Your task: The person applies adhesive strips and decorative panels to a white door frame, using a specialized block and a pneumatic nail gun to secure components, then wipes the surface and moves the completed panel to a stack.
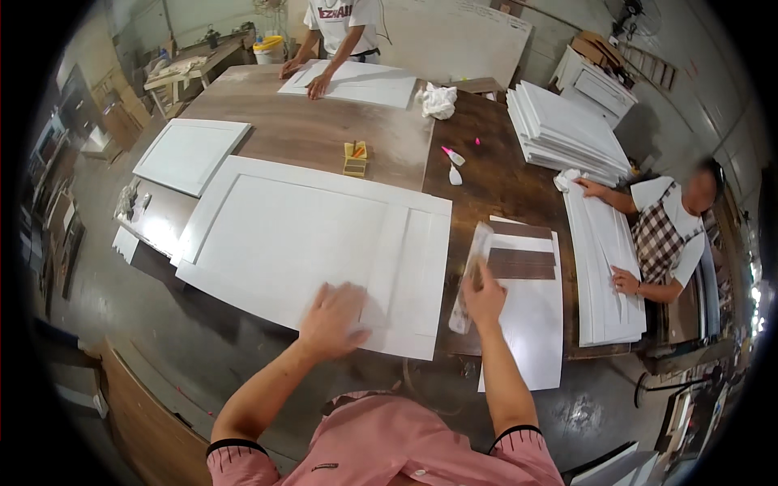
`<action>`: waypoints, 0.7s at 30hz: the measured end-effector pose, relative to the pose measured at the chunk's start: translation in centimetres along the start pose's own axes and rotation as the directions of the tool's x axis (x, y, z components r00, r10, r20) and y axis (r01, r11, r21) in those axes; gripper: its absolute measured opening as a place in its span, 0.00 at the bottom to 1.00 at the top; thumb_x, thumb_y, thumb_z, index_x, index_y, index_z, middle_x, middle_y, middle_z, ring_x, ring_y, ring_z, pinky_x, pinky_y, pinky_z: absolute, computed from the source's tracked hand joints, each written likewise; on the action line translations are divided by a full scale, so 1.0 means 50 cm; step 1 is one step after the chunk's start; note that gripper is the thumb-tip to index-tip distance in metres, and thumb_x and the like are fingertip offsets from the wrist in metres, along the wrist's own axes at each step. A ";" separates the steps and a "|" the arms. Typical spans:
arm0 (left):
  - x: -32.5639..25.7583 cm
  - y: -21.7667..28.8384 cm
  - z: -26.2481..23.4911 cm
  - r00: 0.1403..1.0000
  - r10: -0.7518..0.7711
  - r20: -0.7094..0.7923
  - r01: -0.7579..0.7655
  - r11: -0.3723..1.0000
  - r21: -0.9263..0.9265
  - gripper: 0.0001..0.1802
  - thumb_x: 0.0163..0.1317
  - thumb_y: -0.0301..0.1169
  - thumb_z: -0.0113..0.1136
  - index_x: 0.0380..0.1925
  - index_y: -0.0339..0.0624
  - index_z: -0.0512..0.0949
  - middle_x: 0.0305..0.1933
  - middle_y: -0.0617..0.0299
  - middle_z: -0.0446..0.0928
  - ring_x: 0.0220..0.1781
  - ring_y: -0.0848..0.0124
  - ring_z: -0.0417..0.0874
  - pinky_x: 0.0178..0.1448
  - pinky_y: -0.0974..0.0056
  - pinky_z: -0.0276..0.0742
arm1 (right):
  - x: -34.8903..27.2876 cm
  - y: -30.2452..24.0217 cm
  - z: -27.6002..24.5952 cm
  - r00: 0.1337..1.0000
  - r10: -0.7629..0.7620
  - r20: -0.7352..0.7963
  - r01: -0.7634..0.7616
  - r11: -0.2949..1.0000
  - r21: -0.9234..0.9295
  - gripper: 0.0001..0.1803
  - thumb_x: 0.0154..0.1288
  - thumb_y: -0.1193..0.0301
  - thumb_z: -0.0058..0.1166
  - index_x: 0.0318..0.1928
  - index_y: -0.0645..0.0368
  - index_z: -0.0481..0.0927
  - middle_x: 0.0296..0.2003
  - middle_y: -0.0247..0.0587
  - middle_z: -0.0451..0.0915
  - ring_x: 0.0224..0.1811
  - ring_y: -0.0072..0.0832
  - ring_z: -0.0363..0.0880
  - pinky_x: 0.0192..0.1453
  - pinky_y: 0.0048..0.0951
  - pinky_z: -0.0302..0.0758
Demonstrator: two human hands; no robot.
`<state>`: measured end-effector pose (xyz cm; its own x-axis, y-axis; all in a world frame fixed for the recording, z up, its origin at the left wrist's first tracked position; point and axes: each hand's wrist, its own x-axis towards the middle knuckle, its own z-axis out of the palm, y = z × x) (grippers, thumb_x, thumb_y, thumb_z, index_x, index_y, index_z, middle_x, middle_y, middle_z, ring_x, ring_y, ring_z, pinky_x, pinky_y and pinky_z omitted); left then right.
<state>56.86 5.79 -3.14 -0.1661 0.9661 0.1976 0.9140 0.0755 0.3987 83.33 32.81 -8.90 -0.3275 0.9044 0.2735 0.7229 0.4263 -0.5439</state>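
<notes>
A large white panel (pixel 308 227) with a raised frame lies before me on the brown table. My left hand (pixel 332 320) is over its near edge, fingers spread and somewhat blurred, holding nothing. Just right of the panel, my right hand (pixel 485 296) grips a long, narrow, whitish block (pixel 472 283) that looks like a sanding block. Its underside is hidden. Beside that hand lies a narrow white board (pixel 527 324) with two dark brown strips (pixel 521 264) across it.
A smaller white panel (pixel 194 154) lies far left, a yellow box (pixel 355 158) beyond the large panel. Bottles (pixel 455 174) and a crumpled white cloth (pixel 438 101) are farther back. One co-worker (pixel 344 32) leans on a far panel; another (pixel 668 227) handles white boards (pixel 604 267) at right.
</notes>
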 end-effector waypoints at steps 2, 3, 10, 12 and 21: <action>-0.033 0.040 -0.026 0.997 0.047 0.055 -0.047 0.999 0.002 0.36 0.58 0.47 0.70 0.68 0.54 0.75 0.75 0.61 0.72 0.80 0.56 0.67 0.83 0.36 0.56 | -0.051 0.033 0.019 0.984 0.064 0.168 -0.044 0.992 -0.118 0.35 0.63 0.56 0.66 0.71 0.45 0.76 0.53 0.47 0.85 0.58 0.44 0.82 0.67 0.52 0.68; -0.047 0.038 -0.027 0.997 0.065 0.042 -0.066 0.997 0.034 0.36 0.58 0.46 0.70 0.68 0.54 0.75 0.74 0.62 0.73 0.79 0.57 0.68 0.82 0.37 0.58 | -0.074 0.031 0.034 0.982 0.043 0.183 -0.016 0.989 -0.148 0.36 0.62 0.57 0.67 0.70 0.48 0.76 0.52 0.47 0.83 0.59 0.45 0.81 0.67 0.53 0.69; -0.110 -0.053 -0.053 0.961 0.263 0.088 -0.277 0.882 0.381 0.30 0.56 0.40 0.67 0.62 0.57 0.80 0.63 0.73 0.79 0.61 0.67 0.79 0.65 0.54 0.75 | -0.116 -0.036 -0.015 0.935 -0.345 0.077 0.345 0.939 0.010 0.44 0.50 0.61 0.77 0.69 0.54 0.74 0.69 0.47 0.71 0.72 0.53 0.66 0.76 0.54 0.63; -0.081 -0.036 -0.145 0.909 0.410 0.078 -0.406 0.826 0.391 0.28 0.55 0.39 0.67 0.60 0.57 0.82 0.61 0.76 0.80 0.60 0.70 0.79 0.62 0.58 0.77 | -0.098 -0.085 -0.070 0.874 -0.484 -0.053 0.486 0.866 0.118 0.44 0.49 0.64 0.78 0.68 0.57 0.74 0.69 0.48 0.71 0.75 0.53 0.64 0.79 0.53 0.61; 0.080 -0.047 -0.419 0.336 0.050 -0.940 -0.005 0.999 0.052 0.35 0.62 0.38 0.73 0.68 0.44 0.73 0.68 0.50 0.71 0.72 0.54 0.71 0.77 0.50 0.64 | -0.023 -0.416 -0.138 0.748 -0.536 -0.392 0.643 0.439 0.628 0.19 0.76 0.58 0.58 0.46 0.65 0.81 0.43 0.46 0.84 0.45 0.38 0.82 0.53 0.40 0.76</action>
<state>46.29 4.29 15.45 -0.3580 0.0966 0.9287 0.9327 0.0839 0.3508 72.86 22.79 7.56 -0.3941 0.4403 0.8067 -0.2755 0.7808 -0.5608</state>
